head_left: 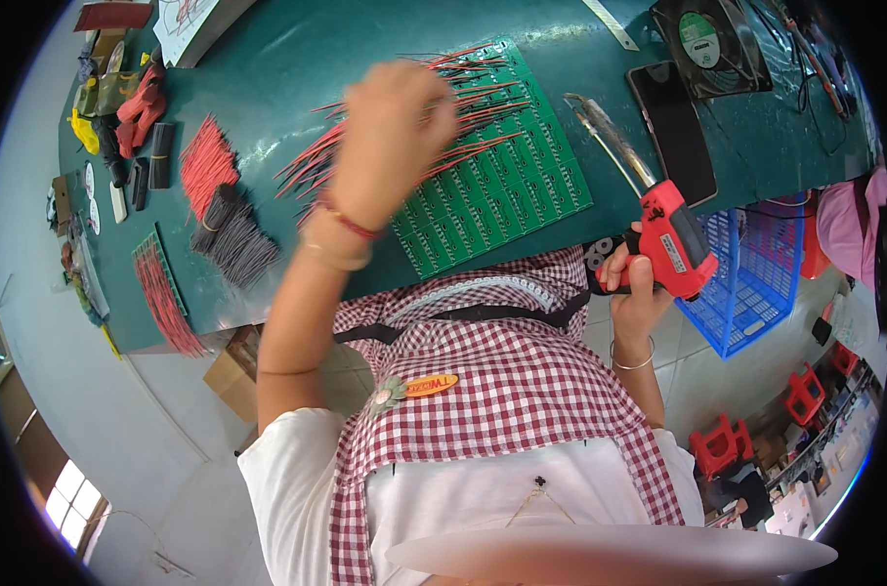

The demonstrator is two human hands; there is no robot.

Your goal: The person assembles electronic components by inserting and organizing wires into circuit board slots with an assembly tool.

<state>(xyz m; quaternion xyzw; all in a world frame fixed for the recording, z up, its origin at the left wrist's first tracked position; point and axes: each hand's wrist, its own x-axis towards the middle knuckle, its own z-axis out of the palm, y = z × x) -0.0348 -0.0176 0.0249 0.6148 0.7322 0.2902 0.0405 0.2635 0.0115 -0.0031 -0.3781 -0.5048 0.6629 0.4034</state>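
Observation:
My right hand [637, 281] is wrapped around the grip of a red and black soldering gun [673, 244], whose metal tip and thin side tube point up and left past the board's right edge. A green circuit board panel [512, 195] with rows of small repeated boards lies at the table's front edge. Red and dark wires [473, 149] lie across its upper and left parts, sticking out to the left. Over these wires my left hand [400, 127] is curled closed and slightly blurred; its fingertips and anything in them are hidden.
On the left lie a bundle of red wires [209, 166], a bundle of black wires [233, 239] and a narrow board with red wires [160, 293]. A phone [673, 132] and a fan [707, 47] sit at the right. A blue crate [741, 283] stands beyond the table edge.

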